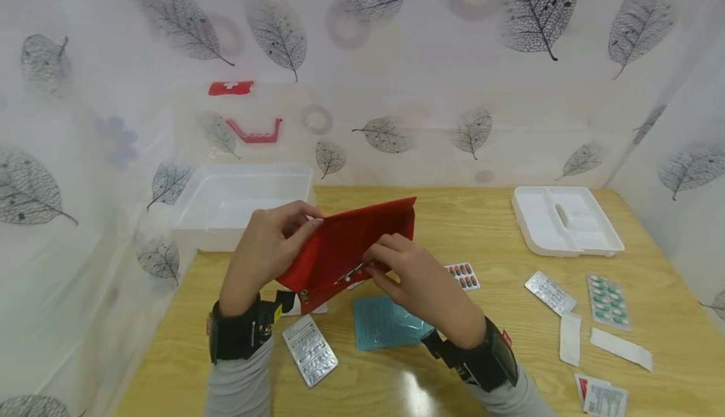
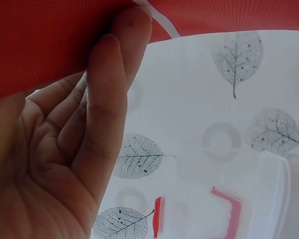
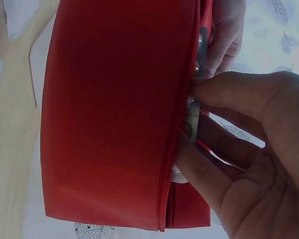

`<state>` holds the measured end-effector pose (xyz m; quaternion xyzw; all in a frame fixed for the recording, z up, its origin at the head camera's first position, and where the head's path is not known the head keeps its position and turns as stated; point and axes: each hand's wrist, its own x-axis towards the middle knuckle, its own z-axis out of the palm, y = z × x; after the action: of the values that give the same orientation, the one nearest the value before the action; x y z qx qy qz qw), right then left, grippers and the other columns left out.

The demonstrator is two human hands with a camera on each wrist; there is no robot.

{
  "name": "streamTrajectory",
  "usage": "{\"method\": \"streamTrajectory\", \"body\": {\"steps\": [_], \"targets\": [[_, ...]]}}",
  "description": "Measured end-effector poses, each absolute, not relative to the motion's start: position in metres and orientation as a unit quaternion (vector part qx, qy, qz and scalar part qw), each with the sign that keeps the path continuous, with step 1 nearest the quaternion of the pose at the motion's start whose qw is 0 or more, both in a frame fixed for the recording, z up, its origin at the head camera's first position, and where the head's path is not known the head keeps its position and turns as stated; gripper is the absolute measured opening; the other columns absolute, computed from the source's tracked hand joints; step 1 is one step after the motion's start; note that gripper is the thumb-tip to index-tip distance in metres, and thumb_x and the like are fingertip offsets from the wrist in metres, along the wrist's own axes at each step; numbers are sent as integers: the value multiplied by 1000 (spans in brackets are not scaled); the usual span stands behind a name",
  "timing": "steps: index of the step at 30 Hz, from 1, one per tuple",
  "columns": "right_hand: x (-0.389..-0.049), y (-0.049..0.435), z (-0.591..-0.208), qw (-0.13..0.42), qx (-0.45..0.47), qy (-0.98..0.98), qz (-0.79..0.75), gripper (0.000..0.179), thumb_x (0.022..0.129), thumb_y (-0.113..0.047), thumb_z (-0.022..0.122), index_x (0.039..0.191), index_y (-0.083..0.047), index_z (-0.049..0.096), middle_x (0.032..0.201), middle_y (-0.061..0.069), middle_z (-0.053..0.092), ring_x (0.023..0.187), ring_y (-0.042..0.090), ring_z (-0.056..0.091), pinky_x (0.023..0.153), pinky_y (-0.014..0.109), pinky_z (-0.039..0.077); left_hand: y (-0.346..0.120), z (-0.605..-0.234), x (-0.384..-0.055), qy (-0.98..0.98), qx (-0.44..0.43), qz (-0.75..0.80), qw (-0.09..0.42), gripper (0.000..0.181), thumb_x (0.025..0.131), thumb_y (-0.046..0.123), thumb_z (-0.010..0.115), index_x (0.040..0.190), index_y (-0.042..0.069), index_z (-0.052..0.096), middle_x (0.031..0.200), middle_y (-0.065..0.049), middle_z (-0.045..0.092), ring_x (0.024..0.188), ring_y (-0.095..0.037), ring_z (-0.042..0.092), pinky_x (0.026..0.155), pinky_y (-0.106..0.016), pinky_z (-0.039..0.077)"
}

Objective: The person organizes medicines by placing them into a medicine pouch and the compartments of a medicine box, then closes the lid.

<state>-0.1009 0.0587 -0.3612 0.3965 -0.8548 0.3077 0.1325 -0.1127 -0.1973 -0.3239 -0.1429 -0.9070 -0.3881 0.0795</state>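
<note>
A red zippered pouch [image 1: 351, 234] is tilted above the table, its mouth spread apart. My left hand [image 1: 266, 250] pinches the pouch's upper left edge between thumb and fingers; the left wrist view shows its fingers [image 2: 107, 104] against the red fabric. At the zipped opening, my right hand [image 1: 416, 275] pinches a silver blister pack [image 3: 193, 119] with orange-red pills. Part of this pack is hidden inside the pouch. Below the pouch lie a blue-green packet [image 1: 385, 332] and a silver blister pack [image 1: 310, 351].
An open white plastic box [image 1: 243, 238] stands back left, near a red handle [image 1: 257, 135]. A white divided tray [image 1: 535, 209] sits back right. Rightward lie a green capsule pack [image 1: 608, 302], a silver pack [image 1: 550, 292], white strips [image 1: 570, 339] and small sachets [image 1: 605, 400]. A red capsule pack [image 1: 466, 275] lies mid-table.
</note>
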Motion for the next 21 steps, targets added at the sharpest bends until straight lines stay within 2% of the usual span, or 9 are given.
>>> {"method": "streamTrajectory", "body": {"steps": [6,15,21], "targets": [[-102,59,-363,124,399,-852,317,22,87,-8,80,106,-14,71,101,-4,67,90,8,57,76,22,56,-196,-325,-115,-906,-147,-390,76,12,98,19,69,109,15,73,88,-3,76,70,-15,71,62,-33,61],[-105,71,-362,146,398,-845,325,19,88,-6,78,104,-13,70,100,-4,65,86,7,60,75,22,56,-194,-326,-116,-910,-146,-382,72,14,98,20,69,110,15,73,89,-4,76,72,-16,72,62,-32,61],[-109,86,-360,190,383,-839,337,14,90,-6,74,101,-12,69,98,-5,65,84,10,62,72,26,55,-196,-326,-115,-911,-145,-378,75,12,98,19,69,109,15,73,90,-4,76,73,-17,72,63,-33,62]]}}
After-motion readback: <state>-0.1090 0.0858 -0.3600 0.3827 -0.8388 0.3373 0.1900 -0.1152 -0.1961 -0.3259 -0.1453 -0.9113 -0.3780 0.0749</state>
